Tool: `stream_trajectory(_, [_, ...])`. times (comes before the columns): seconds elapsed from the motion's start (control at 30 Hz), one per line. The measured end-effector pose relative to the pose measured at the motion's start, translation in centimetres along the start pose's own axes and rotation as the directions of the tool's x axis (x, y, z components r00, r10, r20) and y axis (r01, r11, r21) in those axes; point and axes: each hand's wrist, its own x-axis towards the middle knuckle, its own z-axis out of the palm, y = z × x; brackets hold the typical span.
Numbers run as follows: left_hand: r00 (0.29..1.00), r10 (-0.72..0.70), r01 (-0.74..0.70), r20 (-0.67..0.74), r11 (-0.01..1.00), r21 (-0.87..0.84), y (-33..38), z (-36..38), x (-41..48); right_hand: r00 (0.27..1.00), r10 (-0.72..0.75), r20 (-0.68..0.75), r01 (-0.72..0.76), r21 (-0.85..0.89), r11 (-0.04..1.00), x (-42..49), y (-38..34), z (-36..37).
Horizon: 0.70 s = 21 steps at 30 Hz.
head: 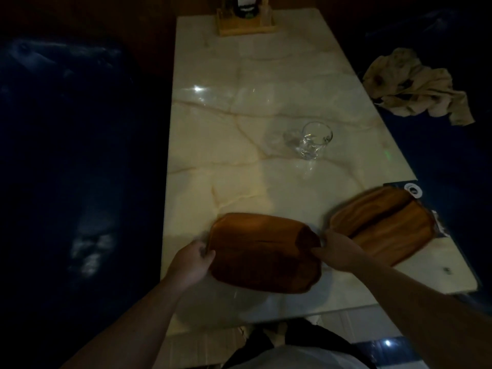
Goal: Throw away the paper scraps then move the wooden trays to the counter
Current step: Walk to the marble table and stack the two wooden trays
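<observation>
Two wooden trays lie at the near end of a pale marble table [239, 107]. The nearer tray [263, 254] is brown and rounded, and both my hands grip it: my left hand [193, 262] on its left edge, my right hand [339, 251] on its right edge. The second tray [386, 222], lighter and divided into two sections, rests to the right near the table's edge, just behind my right hand. No paper scraps show on the table.
An empty glass mug [312, 141] stands mid-table. A wooden condiment holder [246, 22] with bottles sits at the far end. A crumpled beige cloth [415, 89] lies on the dark blue seat at right. Another dark seat [66, 155] is at left.
</observation>
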Motion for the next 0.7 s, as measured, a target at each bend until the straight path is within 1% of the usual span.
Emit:
stream_trajectory(0.07, [1.000, -0.012, 0.012, 0.005, 1.000, -0.019, 0.2, 0.3, 0.6, 1.000, -0.024, 0.004, 0.024, 0.043, 0.999, 0.1, -0.3, 0.3])
stream_trajectory(0.13, [0.999, -0.041, 0.041, 0.018, 0.998, -0.042, 0.1, 0.5, 1.2, 1.000, -0.015, -0.003, 0.015, 0.108, 0.994, 0.4, -0.4, 0.6])
stream_trajectory(0.23, [0.994, -0.092, 0.097, 0.051, 0.991, -0.094, -0.3, 0.9, 2.2, 0.999, 0.045, -0.022, -0.039, 0.204, 0.978, 0.7, -0.1, 0.8])
stream_trajectory(0.33, [0.991, -0.120, 0.132, 0.065, 0.965, -0.226, 0.0, 0.7, 2.4, 0.991, 0.119, -0.055, -0.096, 0.321, 0.942, 0.8, 0.6, 1.2])
stream_trajectory(0.43, [0.994, -0.097, 0.109, 0.050, 0.931, -0.348, 1.2, -0.1, 2.6, 0.977, 0.159, -0.143, -0.073, 0.475, 0.877, 0.7, 1.4, 1.1])
stream_trajectory(0.5, [0.998, -0.065, 0.067, 0.018, 0.920, -0.387, 2.5, -0.6, 2.7, 0.965, 0.193, -0.180, -0.054, 0.583, 0.811, 0.4, 1.9, 0.5])
stream_trajectory(0.57, [0.999, -0.048, 0.050, 0.015, 0.899, -0.436, 4.1, -0.8, 3.1, 0.953, 0.224, -0.205, -0.026, 0.679, 0.733, 0.1, 2.4, -0.2])
stream_trajectory(0.63, [1.000, -0.031, 0.031, 0.007, 0.881, -0.473, 5.9, -0.7, 3.3, 0.941, 0.250, -0.229, -0.006, 0.726, 0.687, -0.2, 3.2, -1.1])
stream_trajectory(0.7, [0.999, -0.003, -0.015, -0.038, 0.893, -0.451, 7.2, -0.3, 3.6, 0.933, 0.251, -0.258, 0.026, 0.744, 0.668, -0.4, 4.0, -2.2])
